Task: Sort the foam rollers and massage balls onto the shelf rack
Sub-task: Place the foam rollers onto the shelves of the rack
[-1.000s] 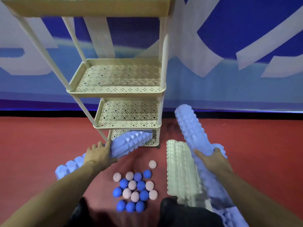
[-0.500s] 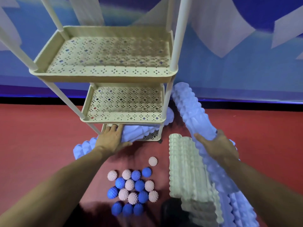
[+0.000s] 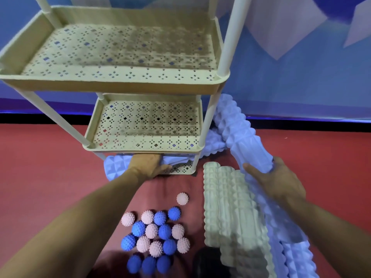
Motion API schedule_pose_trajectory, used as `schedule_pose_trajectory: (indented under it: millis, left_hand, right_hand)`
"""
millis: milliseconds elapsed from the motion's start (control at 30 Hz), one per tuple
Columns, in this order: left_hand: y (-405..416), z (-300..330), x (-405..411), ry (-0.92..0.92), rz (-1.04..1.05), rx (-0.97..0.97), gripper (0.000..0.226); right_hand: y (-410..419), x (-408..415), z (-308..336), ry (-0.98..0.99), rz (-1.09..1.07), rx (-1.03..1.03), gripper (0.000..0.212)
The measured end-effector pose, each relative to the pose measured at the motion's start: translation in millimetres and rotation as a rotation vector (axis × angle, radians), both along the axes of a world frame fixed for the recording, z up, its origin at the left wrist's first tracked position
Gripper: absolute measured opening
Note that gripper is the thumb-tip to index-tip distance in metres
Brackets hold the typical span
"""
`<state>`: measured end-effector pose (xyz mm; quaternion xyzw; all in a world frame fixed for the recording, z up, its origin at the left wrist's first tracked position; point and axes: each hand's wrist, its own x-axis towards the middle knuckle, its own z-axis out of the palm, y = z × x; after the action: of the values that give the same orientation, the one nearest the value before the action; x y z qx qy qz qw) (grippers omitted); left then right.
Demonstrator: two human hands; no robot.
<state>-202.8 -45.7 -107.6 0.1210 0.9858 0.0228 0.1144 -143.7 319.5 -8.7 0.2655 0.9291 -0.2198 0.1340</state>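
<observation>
A cream rack has an upper shelf [image 3: 112, 85], a lower shelf [image 3: 140, 148] and a bottom tray [image 3: 180, 169] on the red floor. A light blue foam roller [image 3: 114, 166] lies across the bottom tray, both ends sticking out. My left hand [image 3: 147, 164] rests on it; the lower shelf hides the fingertips. My right hand [image 3: 279, 183] grips a second blue roller [image 3: 241, 133], tilted up with its far end by the rack's right post. Pale green rollers [image 3: 230, 207] lie side by side on the floor. Several blue and pink spiky balls [image 3: 152, 231] cluster near me.
More blue rollers [image 3: 297, 255] lie on the floor under my right forearm. A dark shape [image 3: 208, 261] sits at the bottom edge between the balls and the green rollers. A blue and white wall [image 3: 301, 87] stands right behind the rack.
My left hand has carried the blue roller from the floor into the bottom tray and pushed it further in. My right hand has lifted the second roller towards the rack. The view has moved closer.
</observation>
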Motion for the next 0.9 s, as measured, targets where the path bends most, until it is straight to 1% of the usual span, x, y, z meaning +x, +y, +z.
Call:
schedule_pose_trajectory:
  millis: [67,133,200,267,333,400,467,500,533,667,800,900]
  left_hand:
    - [7.8,-5.6,-3.1,0.001,-0.022,0.005,0.076]
    - [11.9,-10.7,-8.5,0.009,-0.045,-0.01,0.069]
    - [16.3,-13.8,-14.9,-0.019,-0.033,0.007,0.068]
    - [17.6,-21.4,-21.4,-0.065,0.033,0.03,0.071]
    - [13.5,-28.2,-23.8,-0.036,0.155,0.069,0.06]
    - [8.5,-26.2,-17.4,-0.042,0.248,0.046,0.053]
    - [-1.5,-20.0,-5.5,-0.101,0.237,-0.107,0.056]
    - [-6.4,-15.2,1.6,-0.106,0.199,-0.17,0.059]
    - [-13.6,-12.5,8.2,-0.107,0.178,-0.197,0.062]
    - [-33.4,7.8,40.1,-0.114,0.158,-0.149,0.067]
    - [-38.0,48.8,79.8,-0.141,0.164,-0.092,0.08]
    - [-34.3,90.1,109.1,-0.135,0.119,-0.108,0.081]
  right_hand:
    - [-0.3,1.3,-1.5,0.001,-0.001,0.0,0.11]
    - [0.3,1.8,-3.6,0.002,-0.006,-0.004,0.107]
    - [2.7,1.5,-5.2,0.004,-0.011,0.004,0.101]
    - [5.3,1.7,-6.0,-0.004,-0.009,0.015,0.097]
    - [8.7,1.8,-6.8,-0.013,-0.004,0.03,0.094]
    - [11.3,3.0,-5.2,-0.012,0.002,0.039,0.094]
    - [12.6,5.5,-2.4,-0.007,0.007,0.031,0.093]
    - [12.9,7.1,0.0,-0.007,0.01,0.025,0.092]
    - [13.4,9.5,3.2,-0.01,0.013,0.021,0.091]
    - [16.0,24.1,23.4,-0.024,0.048,0.052,0.098]
    - [24.4,48.2,50.2,-0.051,0.126,0.129,0.099]
    - [27.2,67.7,77.1,-0.112,0.18,0.229,0.103]
